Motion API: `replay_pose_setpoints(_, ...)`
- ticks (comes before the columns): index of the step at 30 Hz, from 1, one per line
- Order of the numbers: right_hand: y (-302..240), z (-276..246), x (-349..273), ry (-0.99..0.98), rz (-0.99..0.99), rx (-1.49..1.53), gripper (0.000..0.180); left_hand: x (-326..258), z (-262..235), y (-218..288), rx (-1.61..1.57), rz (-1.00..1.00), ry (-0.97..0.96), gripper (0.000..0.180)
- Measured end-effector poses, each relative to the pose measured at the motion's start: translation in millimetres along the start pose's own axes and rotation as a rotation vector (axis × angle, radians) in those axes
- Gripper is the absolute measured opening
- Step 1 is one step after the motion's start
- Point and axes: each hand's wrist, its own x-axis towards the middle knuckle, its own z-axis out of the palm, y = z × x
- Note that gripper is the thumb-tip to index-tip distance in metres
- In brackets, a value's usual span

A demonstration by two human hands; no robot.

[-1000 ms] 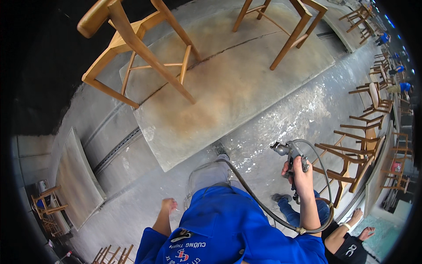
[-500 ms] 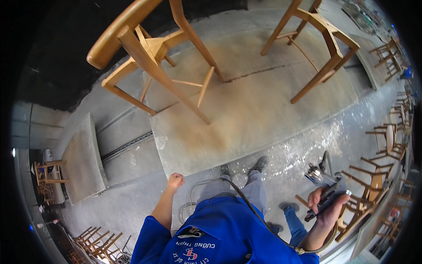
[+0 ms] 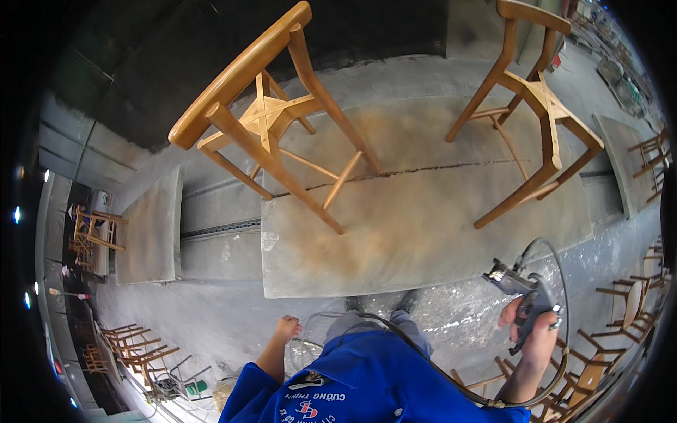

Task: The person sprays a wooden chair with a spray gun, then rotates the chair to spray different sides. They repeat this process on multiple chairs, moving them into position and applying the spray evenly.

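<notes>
Hands: right hand gripping spray gun, fingers partly hidden

Grey concrete floor — stained, glossy wet patch at right. Large flat board laid on floor, surface discoloured orange-brown, dark crack seen across it. Two wooden chairs supported on board — near chair, far chair. Smaller grey panel laid at left.

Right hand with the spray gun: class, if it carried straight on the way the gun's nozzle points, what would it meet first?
The right hand holds the spray gun pointing up-left. Going on, it would probably first meet the stained board near the right-hand wooden chair frame; depth is unclear.
</notes>
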Motion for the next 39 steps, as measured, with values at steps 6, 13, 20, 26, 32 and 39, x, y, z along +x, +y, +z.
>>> replay_pose_setpoints(6,-5,32,42,-0.133,-0.168,0.012,0.093,-7,22,-16,-0.03,-0.03,0.006,0.025)
replay_pose_setpoints(13,-20,80,51,-0.166,-0.177,-0.132,0.088,17,8,-14,-0.074,-0.036,-0.023,0.024)
replay_pose_setpoints(20,-43,134,45,-0.142,-0.264,-0.31,0.078,84,-26,32,-0.061,0.041,-0.024,0.024)
replay_pose_setpoints(26,-57,167,52,-0.164,0.078,-0.459,0.065,111,-35,67,-0.145,0.201,-0.078,0.025)
replay_pose_setpoints(32,-56,201,54,-0.081,-0.004,-0.611,0.056,123,-39,41,-0.176,0.125,-0.112,0.027)
replay_pose_setpoints(39,-46,213,42,-0.098,0.003,-0.603,0.054,129,-53,-16,-0.21,-0.104,-0.073,0.021)
